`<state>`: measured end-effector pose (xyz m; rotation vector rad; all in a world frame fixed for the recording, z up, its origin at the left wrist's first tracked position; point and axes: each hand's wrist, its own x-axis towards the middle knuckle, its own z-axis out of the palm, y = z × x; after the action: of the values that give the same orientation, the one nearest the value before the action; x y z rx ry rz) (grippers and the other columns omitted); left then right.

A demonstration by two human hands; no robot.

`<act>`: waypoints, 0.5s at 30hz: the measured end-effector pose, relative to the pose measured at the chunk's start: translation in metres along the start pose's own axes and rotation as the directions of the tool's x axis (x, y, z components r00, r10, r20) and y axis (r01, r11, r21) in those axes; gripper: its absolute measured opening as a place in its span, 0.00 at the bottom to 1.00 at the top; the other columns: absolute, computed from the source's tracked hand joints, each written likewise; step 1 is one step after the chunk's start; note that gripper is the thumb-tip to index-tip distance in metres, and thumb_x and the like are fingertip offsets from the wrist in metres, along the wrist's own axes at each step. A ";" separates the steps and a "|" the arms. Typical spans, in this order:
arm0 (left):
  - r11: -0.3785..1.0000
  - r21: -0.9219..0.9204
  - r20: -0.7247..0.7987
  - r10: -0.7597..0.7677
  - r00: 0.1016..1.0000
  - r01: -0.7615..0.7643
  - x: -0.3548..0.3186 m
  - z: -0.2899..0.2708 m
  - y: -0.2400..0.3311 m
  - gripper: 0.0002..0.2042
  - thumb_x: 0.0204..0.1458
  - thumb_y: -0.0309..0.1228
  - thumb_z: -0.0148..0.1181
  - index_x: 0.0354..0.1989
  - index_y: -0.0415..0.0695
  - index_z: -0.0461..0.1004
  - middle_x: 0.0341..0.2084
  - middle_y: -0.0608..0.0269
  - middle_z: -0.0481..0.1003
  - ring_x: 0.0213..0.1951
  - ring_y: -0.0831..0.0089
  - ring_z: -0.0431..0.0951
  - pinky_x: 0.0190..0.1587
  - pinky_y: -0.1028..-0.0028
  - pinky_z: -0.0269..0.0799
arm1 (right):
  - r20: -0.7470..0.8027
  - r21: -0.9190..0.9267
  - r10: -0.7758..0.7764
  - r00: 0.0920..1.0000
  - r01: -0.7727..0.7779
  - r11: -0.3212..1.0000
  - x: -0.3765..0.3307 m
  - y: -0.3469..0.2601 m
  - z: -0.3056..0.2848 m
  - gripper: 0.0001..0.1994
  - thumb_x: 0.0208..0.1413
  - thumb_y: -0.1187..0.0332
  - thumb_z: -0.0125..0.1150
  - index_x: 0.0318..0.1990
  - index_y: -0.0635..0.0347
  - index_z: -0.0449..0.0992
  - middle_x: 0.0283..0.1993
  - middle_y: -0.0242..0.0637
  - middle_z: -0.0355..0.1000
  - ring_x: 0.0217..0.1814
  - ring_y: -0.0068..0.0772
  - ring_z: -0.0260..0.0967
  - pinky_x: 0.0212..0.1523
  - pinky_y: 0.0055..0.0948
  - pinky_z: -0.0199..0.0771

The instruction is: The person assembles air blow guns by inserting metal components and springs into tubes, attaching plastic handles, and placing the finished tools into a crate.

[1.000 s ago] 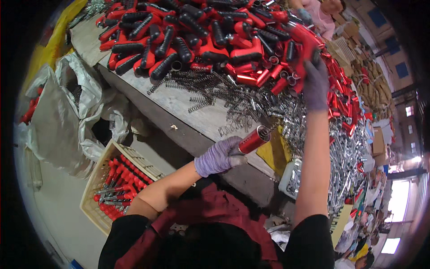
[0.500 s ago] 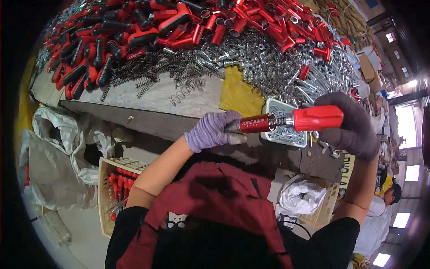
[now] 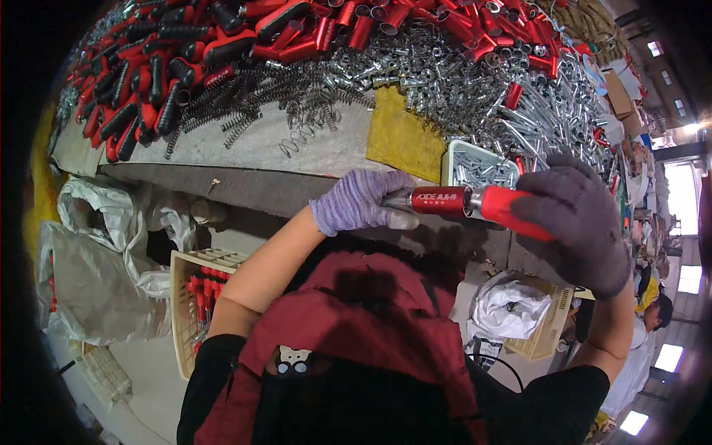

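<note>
Biggest risk I see here is the red tube (image 3: 439, 201) slipping off line where it meets the red handle (image 3: 512, 211). Both pieces are held up in the air in front of the chest, above the near edge of the workbench (image 3: 245, 152), with nothing under them for support. If the 2 parts get pushed together a bit crooked, the joint could jam or the tube could pop out and drop toward the floor or into the crate (image 3: 194, 297) of red parts below. Gloves probably cut down on feel too, so a slightly tilted fit might go unnoticed.

Left hand (image 3: 360, 202) in a purple knit glove is closed around the left end of the tube, fingers curled tight. Right hand (image 3: 582, 222) in a dark grey glove is wrapped fully around the handle, so most of the handle is hidden under it.

The tube itself looks like glossy red metal with pale printing along the side and a silvery band where it meets the handle. The handle is a brighter, matte red, looks like plastic or rubber. Together they sit roughly level, tilted down a touch toward the right.

Just beyond them there's a pale tray (image 3: 482, 167) of small metal bits, plus loose springs (image 3: 297, 119) on the bench.
</note>
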<state>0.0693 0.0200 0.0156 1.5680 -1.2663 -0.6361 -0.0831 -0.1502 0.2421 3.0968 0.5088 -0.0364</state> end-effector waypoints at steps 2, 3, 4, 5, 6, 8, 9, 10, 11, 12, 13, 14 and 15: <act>0.999 0.028 0.006 0.032 0.999 -0.032 -0.001 0.000 -0.001 0.29 0.33 0.47 0.71 0.42 0.41 0.73 0.31 0.53 0.76 0.36 0.60 0.77 0.40 0.69 0.71 | 0.045 -0.106 -0.163 0.986 0.167 0.980 0.007 0.001 0.010 0.24 0.30 0.70 0.69 0.42 0.52 0.72 0.42 0.36 0.70 0.43 0.46 0.68 0.45 0.40 0.68; 0.999 0.025 0.014 0.023 1.000 -0.024 -0.002 -0.001 -0.001 0.29 0.33 0.47 0.71 0.42 0.41 0.73 0.31 0.53 0.76 0.36 0.60 0.77 0.40 0.68 0.71 | 0.048 -0.105 -0.162 0.986 0.167 0.980 0.007 0.002 0.014 0.24 0.30 0.70 0.69 0.42 0.52 0.72 0.42 0.36 0.70 0.43 0.46 0.68 0.45 0.40 0.68; 1.000 0.020 0.021 0.015 1.000 -0.015 -0.003 -0.001 -0.001 0.30 0.33 0.47 0.71 0.42 0.40 0.73 0.31 0.52 0.76 0.36 0.59 0.77 0.40 0.68 0.71 | 0.046 -0.059 -0.115 0.992 0.117 0.991 0.004 0.004 0.018 0.23 0.33 0.68 0.69 0.42 0.54 0.71 0.41 0.37 0.70 0.43 0.46 0.69 0.44 0.38 0.68; 1.000 0.016 0.021 0.014 1.000 -0.014 -0.004 0.000 -0.001 0.30 0.33 0.47 0.71 0.42 0.40 0.73 0.31 0.52 0.76 0.36 0.59 0.77 0.40 0.68 0.71 | 0.046 -0.013 -0.067 0.997 0.067 0.998 0.003 0.004 0.019 0.22 0.35 0.67 0.69 0.42 0.55 0.71 0.40 0.38 0.70 0.43 0.46 0.69 0.44 0.37 0.68; 0.994 0.107 -0.018 0.039 0.999 -0.037 -0.005 0.002 0.000 0.29 0.35 0.50 0.68 0.43 0.43 0.73 0.30 0.53 0.76 0.35 0.58 0.77 0.39 0.68 0.72 | 0.049 -0.012 -0.067 0.997 0.068 0.998 0.003 0.002 0.020 0.22 0.35 0.67 0.69 0.42 0.55 0.71 0.40 0.38 0.70 0.43 0.46 0.69 0.44 0.37 0.68; 0.979 0.196 -0.049 0.067 0.997 -0.056 -0.008 0.007 0.004 0.28 0.38 0.52 0.66 0.43 0.46 0.73 0.30 0.54 0.76 0.34 0.57 0.77 0.38 0.67 0.72 | 0.166 0.407 0.362 0.917 -0.398 0.822 0.001 -0.005 0.021 0.18 0.45 0.59 0.64 0.42 0.58 0.71 0.34 0.42 0.72 0.37 0.44 0.71 0.41 0.36 0.70; 0.966 0.256 -0.099 0.059 0.993 -0.032 -0.010 0.011 0.008 0.26 0.39 0.50 0.65 0.43 0.46 0.72 0.30 0.53 0.75 0.34 0.56 0.77 0.37 0.66 0.72 | 0.167 0.407 0.364 0.916 -0.400 0.821 0.001 -0.004 0.022 0.18 0.45 0.59 0.64 0.42 0.58 0.71 0.34 0.42 0.72 0.37 0.44 0.71 0.41 0.36 0.70; 0.950 0.313 -0.147 0.056 0.987 -0.008 -0.011 0.014 0.009 0.24 0.41 0.48 0.64 0.43 0.45 0.72 0.30 0.53 0.75 0.34 0.55 0.76 0.37 0.65 0.71 | 0.203 0.479 0.424 0.883 -0.467 0.743 0.002 -0.002 0.024 0.19 0.46 0.58 0.63 0.42 0.59 0.71 0.33 0.42 0.72 0.36 0.43 0.72 0.39 0.34 0.70; 0.950 0.311 -0.144 0.059 0.988 -0.011 -0.014 0.016 0.009 0.24 0.41 0.48 0.64 0.43 0.45 0.72 0.30 0.53 0.75 0.34 0.55 0.76 0.37 0.65 0.71 | 0.242 0.544 0.479 0.844 -0.526 0.654 0.001 0.000 0.026 0.20 0.48 0.56 0.63 0.43 0.60 0.70 0.33 0.43 0.72 0.35 0.41 0.72 0.37 0.33 0.71; 0.967 0.230 -0.200 0.152 0.968 -0.104 -0.016 0.018 0.008 0.23 0.42 0.46 0.63 0.43 0.44 0.71 0.31 0.53 0.74 0.34 0.55 0.76 0.36 0.64 0.71 | 0.242 0.543 0.482 0.842 -0.529 0.652 0.001 0.000 0.027 0.20 0.48 0.56 0.63 0.43 0.60 0.70 0.33 0.43 0.72 0.35 0.41 0.72 0.37 0.33 0.71; 0.968 0.156 -0.265 0.233 0.936 -0.197 -0.019 0.018 0.007 0.21 0.43 0.43 0.62 0.43 0.43 0.70 0.31 0.53 0.74 0.34 0.55 0.76 0.36 0.63 0.71 | 0.215 0.509 0.462 0.861 -0.502 0.699 0.001 0.000 0.029 0.21 0.46 0.55 0.64 0.43 0.60 0.70 0.33 0.43 0.72 0.35 0.39 0.72 0.37 0.33 0.71; 0.968 0.158 -0.265 0.232 0.936 -0.196 -0.021 0.016 0.007 0.21 0.43 0.43 0.62 0.43 0.43 0.70 0.31 0.53 0.74 0.34 0.55 0.76 0.36 0.63 0.71 | 0.188 0.473 0.439 0.879 -0.473 0.743 0.001 -0.001 0.029 0.22 0.45 0.55 0.65 0.43 0.61 0.70 0.33 0.42 0.72 0.35 0.37 0.73 0.37 0.32 0.71; 0.968 0.158 -0.233 0.230 0.945 -0.196 -0.022 0.014 0.007 0.21 0.43 0.42 0.62 0.43 0.43 0.69 0.32 0.53 0.74 0.35 0.54 0.75 0.37 0.62 0.71 | 0.187 0.475 0.437 0.880 -0.471 0.744 0.002 -0.003 0.027 0.22 0.45 0.55 0.65 0.43 0.61 0.70 0.33 0.42 0.72 0.35 0.37 0.73 0.37 0.32 0.71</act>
<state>0.0473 0.0359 0.0125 1.5361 -1.2832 -0.2114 -0.0826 -0.1468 0.2152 3.6165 -0.3459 -0.3170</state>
